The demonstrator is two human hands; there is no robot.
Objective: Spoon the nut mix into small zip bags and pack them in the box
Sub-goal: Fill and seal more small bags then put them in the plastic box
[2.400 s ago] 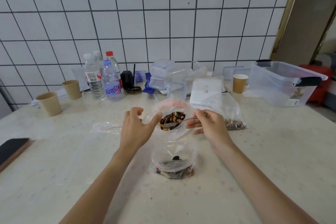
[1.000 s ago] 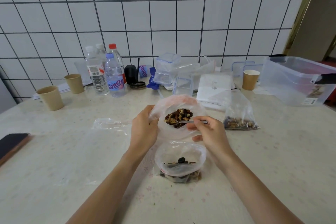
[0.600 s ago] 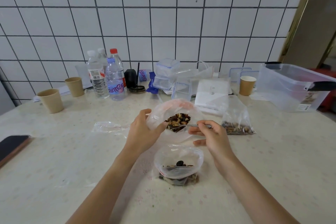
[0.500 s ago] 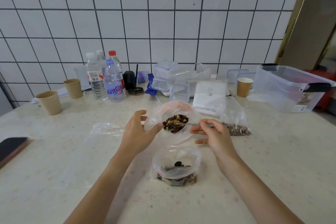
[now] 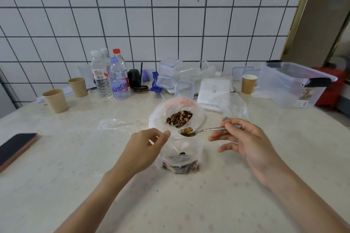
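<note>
Hovering btwn hands: spoon (image 5: 200,131) w/ nuts, in right hand (image 5: 246,138).

Two bare forearms enter from the bottom edge, one from about 7 o'clock and one from about 5 o'clock, each ending in a bare hand: the left hand (image 5: 144,149) and the right hand (image 5: 248,143). No sleeve shows on either arm. Wrists and fingers carry no watch, ring or glove. The fingernails visible on both hands are short and unpainted.
</note>
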